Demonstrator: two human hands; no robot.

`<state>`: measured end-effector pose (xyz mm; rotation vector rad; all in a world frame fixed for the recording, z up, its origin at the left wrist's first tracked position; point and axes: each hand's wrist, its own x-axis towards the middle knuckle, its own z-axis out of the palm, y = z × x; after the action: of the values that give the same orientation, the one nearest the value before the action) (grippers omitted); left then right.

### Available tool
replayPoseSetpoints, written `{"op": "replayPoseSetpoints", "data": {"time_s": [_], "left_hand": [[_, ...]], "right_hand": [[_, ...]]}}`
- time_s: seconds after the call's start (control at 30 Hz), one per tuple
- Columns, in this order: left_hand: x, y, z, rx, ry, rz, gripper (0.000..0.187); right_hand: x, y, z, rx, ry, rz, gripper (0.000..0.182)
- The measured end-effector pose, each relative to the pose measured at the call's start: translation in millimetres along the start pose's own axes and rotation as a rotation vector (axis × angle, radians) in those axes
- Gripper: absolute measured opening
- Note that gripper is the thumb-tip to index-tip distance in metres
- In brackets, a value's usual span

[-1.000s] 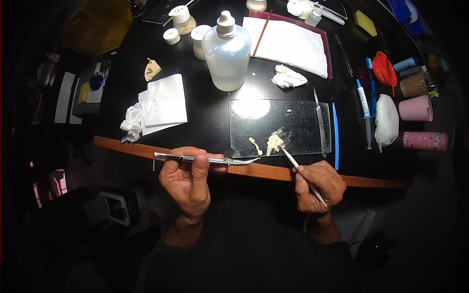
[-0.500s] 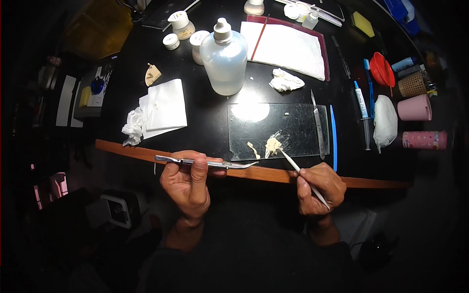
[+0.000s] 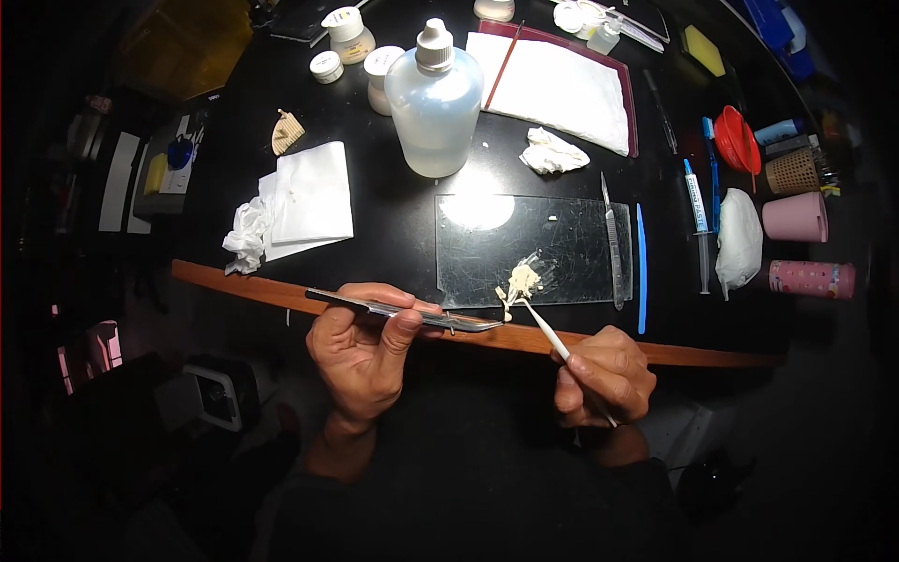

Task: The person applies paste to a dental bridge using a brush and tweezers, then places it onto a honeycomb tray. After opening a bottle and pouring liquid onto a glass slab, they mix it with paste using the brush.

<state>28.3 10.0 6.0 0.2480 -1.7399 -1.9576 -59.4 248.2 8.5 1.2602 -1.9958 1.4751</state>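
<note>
My left hand (image 3: 367, 348) is closed on metal tweezers (image 3: 393, 311), held nearly level at the table's front edge, with the bent tip to the right. At that tip is a small cream-coloured piece (image 3: 507, 305); the exact grip on it is too small to make out. My right hand (image 3: 609, 379) pinches a slim white pointed tool (image 3: 551, 337), perhaps a brush. The tool's tip is close to the cream piece and the front edge of a glass slab (image 3: 478, 253). A patch of cream paste (image 3: 525, 278) is smeared on the slab.
A scalpel (image 3: 613, 253) lies on the slab's right side, beside a blue strip (image 3: 641, 272). Behind stands a large squeeze bottle (image 3: 434, 112). Folded tissue (image 3: 314, 192) is at left, crumpled tissue (image 3: 552, 152) behind the slab. A syringe (image 3: 698, 211) and pink cup (image 3: 794, 217) are at right.
The white tool's tip has left the paste patch, moving left and toward me, close to the cream piece. The tweezers' tip and the piece have shifted slightly right and nearer me.
</note>
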Motion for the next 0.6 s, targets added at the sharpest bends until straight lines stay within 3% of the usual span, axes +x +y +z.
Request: {"op": "replayPoseSetpoints", "data": {"time_s": [0.6], "left_hand": [[1.3, 0.2, -2.5, -0.157, -0.02, -0.041, 0.017]], "right_hand": [[2.7, -4.5, 2.8, -0.066, -0.021, 0.036, 0.025]]}}
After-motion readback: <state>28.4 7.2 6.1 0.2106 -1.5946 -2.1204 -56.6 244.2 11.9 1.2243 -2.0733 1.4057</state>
